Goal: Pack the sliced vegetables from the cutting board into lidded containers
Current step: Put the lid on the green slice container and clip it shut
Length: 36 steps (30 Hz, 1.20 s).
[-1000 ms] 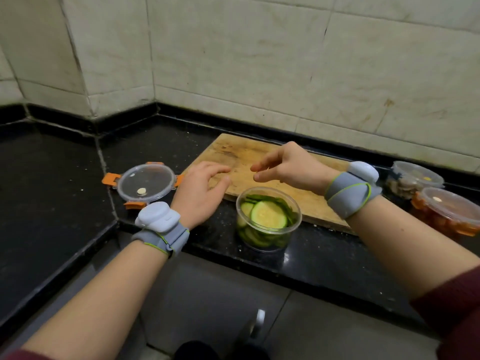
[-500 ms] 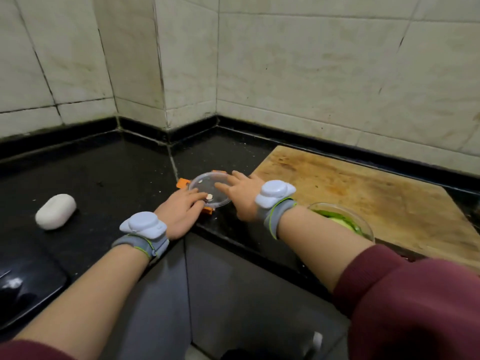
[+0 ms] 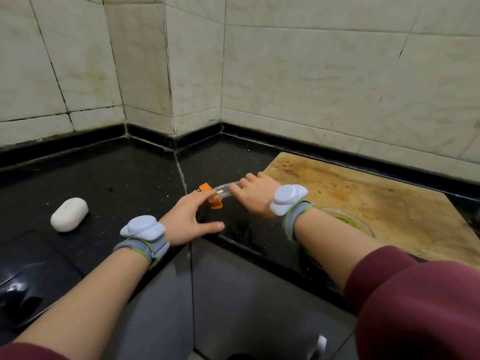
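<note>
A clear round lid [image 3: 224, 191] with orange clips is tilted up off the black counter, left of the wooden cutting board [image 3: 368, 201]. My right hand [image 3: 255, 194] grips its right edge. My left hand [image 3: 191, 216] has its fingers spread, fingertips touching the lid's near left edge by an orange clip. The open clear container [image 3: 357, 224] with green cucumber slices stands at the board's near edge, mostly hidden behind my right forearm. The board's surface is bare.
A white oval case [image 3: 69, 214] lies on the counter to the left. A dark glossy object [image 3: 23, 287] sits at the bottom left. Tiled walls form a corner behind. The counter's front edge runs under my wrists.
The view has swung left from the board to the lid. Both hands reached the lid, and my right hand has now lifted its right edge off the counter.
</note>
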Each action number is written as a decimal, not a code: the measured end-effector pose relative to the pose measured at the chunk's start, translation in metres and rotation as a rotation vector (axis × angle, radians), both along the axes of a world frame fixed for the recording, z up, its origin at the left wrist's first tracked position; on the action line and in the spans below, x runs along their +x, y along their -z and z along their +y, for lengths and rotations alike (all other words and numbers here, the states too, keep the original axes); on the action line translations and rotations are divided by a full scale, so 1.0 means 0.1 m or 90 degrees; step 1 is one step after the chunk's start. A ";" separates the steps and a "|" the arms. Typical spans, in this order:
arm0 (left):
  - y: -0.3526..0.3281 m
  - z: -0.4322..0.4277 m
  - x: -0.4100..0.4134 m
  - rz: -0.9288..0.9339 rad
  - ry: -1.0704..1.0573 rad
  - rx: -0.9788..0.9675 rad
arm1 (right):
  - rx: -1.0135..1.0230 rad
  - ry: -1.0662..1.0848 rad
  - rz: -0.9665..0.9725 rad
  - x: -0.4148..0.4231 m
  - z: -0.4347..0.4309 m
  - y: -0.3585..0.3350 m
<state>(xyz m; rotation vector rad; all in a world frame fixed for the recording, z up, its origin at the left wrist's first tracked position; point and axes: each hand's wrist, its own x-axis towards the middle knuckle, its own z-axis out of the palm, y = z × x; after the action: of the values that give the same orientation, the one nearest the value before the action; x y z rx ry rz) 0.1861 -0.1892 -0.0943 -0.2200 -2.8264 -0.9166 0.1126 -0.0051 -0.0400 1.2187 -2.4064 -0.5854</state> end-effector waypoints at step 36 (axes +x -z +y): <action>-0.79 1.97 -0.05 -0.270 0.199 0.901 | -1.128 0.229 -0.723 0.55 1.89 -0.39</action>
<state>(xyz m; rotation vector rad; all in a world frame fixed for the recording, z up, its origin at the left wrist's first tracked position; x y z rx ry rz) 0.1808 0.0081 -0.0156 -0.2607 -1.6909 -2.9149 0.1674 0.1836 -0.0010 0.1350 -2.2848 2.2186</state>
